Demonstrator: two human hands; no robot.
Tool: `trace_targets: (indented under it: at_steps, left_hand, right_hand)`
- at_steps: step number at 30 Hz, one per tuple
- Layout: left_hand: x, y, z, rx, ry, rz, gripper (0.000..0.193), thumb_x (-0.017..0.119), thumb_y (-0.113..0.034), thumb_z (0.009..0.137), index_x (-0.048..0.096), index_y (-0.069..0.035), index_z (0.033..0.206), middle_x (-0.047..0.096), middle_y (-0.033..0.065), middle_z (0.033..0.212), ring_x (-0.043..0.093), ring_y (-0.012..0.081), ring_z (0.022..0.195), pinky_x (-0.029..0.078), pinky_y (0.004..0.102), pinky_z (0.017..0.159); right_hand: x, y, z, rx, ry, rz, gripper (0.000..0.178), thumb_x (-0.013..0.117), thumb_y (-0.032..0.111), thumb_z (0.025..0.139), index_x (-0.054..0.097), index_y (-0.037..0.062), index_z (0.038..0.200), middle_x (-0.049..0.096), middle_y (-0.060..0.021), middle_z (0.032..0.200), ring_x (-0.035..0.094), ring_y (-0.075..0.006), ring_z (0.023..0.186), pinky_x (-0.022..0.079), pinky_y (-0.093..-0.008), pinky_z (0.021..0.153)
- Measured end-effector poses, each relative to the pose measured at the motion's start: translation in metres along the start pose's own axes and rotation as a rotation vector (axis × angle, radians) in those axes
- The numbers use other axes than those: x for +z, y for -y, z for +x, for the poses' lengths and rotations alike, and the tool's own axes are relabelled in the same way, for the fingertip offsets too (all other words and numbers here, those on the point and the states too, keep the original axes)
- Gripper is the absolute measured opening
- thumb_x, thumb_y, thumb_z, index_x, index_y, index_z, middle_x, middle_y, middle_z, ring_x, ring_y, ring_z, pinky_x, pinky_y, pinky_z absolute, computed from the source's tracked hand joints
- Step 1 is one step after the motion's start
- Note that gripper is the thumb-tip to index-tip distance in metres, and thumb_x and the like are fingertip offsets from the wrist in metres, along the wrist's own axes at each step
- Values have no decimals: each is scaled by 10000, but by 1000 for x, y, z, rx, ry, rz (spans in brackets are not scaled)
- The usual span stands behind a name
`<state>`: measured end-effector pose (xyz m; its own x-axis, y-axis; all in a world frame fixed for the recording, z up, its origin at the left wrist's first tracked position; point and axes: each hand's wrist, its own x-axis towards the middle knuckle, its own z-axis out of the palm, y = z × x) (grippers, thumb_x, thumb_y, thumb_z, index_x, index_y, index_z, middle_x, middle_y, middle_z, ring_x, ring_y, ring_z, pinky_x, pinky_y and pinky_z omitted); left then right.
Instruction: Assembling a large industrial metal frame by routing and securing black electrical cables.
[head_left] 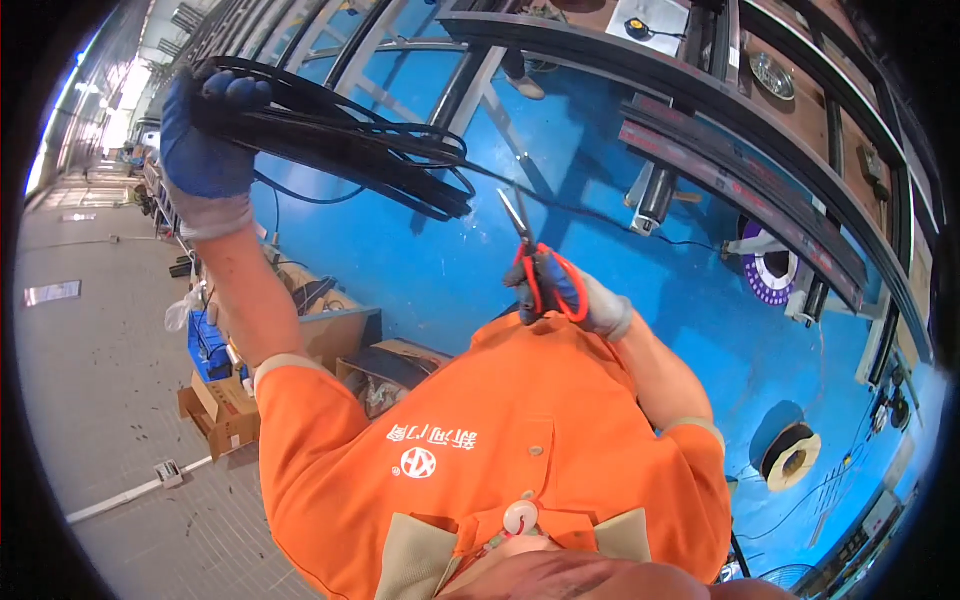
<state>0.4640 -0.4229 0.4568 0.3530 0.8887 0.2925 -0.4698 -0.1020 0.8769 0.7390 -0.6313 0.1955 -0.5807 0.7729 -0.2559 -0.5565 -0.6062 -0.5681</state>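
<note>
Black strips [335, 158] hang at far left, gathered because the left hand [205, 145] clasps them; nearer, I see the right hand [560, 286] gripping red-handled scissors [527, 243], probably for safety pointing far.

Two gloved grips: one left grip [212, 138], one right grip [550, 290]. One pair of red-handled scissors [526, 240]. One bundle of black strips [340, 158], its strands overlapping too much to count. Two spools toward the blue floor's [660, 400] right edge: one purple spool [768, 290], one black-and-cream spool [800, 460]. One blue bin [206, 346] and at least two cardboard cartons [222, 412] near its left edge. One white sheet [662, 17] on the surface [810, 120].
</note>
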Motion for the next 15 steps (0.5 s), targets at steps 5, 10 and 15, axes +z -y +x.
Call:
trace_targets:
  at_steps: [5,10,15]
  left_hand:
    - [-3,9,-5,-60,9,-124,210,500,-228,1008,556,-27,1033,551,26,764,575,194,730,490,394,828]
    - [-16,10,-20,-38,-68,-127,191,526,-235,997,568,-49,986,538,11,721,564,176,697,480,372,790]
    - [-37,9,-43,10,-153,-115,173,544,-238,988,576,-73,945,526,-3,686,547,155,646,466,344,722]
  right_hand:
    - [15,-5,39,-32,45,57,547,467,565,969,584,47,1099,588,-83,809,577,-180,696,508,-323,622]
    - [19,9,56,-44,-18,53,531,463,562,972,591,53,1052,591,-87,830,571,-168,687,517,-330,608]
    - [28,23,63,-82,-102,60,502,474,534,979,594,49,1027,594,-89,839,562,-149,670,518,-323,605]
